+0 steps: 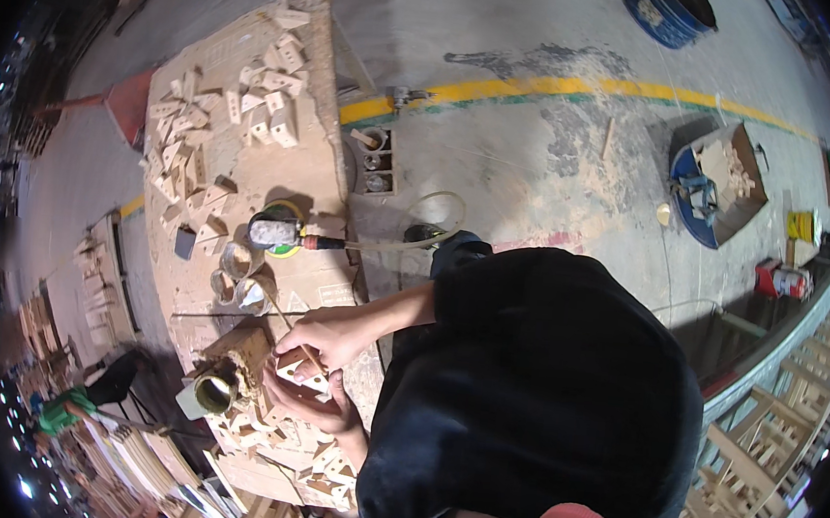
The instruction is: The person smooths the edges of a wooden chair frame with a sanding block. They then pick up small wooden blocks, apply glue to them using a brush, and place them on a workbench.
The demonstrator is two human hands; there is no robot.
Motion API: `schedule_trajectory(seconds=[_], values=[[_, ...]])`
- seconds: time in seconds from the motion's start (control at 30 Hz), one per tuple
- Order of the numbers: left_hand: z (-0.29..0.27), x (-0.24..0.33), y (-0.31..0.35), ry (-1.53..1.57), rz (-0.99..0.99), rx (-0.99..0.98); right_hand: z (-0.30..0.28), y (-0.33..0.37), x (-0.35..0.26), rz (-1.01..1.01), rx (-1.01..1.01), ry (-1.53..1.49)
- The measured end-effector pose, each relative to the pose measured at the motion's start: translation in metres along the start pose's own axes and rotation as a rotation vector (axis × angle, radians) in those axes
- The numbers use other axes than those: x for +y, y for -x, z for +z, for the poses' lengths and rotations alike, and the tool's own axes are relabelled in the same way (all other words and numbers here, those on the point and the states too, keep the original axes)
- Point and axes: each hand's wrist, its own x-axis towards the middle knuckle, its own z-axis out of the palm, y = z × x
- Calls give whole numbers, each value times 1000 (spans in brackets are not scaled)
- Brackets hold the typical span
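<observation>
My left hand [315, 406] cups a small pale wooden piece with cut-outs [300, 371] from below, over the near end of a long wooden workbench [316, 167]. My right hand [327, 334] is just above it, pinching a thin stick [311, 357] whose tip rests on the piece. An open round pot with a crusted rim [215, 392] stands right beside my hands. A heap of similar cut wooden pieces [314, 451] lies under and beyond my left hand.
Many small wooden blocks [218, 123] cover the far half of the bench. A power sander with a hose [277, 232] and two tape rolls [239, 261] sit mid-bench. On the concrete floor are a yellow line [549, 85], a box of wood parts [726, 176] and stacked wooden frames [782, 439].
</observation>
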Motion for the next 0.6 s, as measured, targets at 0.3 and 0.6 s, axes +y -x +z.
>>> schedule_trajectory(seconds=[0.3,0.6], values=[[-3,19,6,63,-247,24,-2,-8,-12,2,-60,-142],[-12,17,25,-69,-382,-33,5,-26,-4,124,-223,-127]])
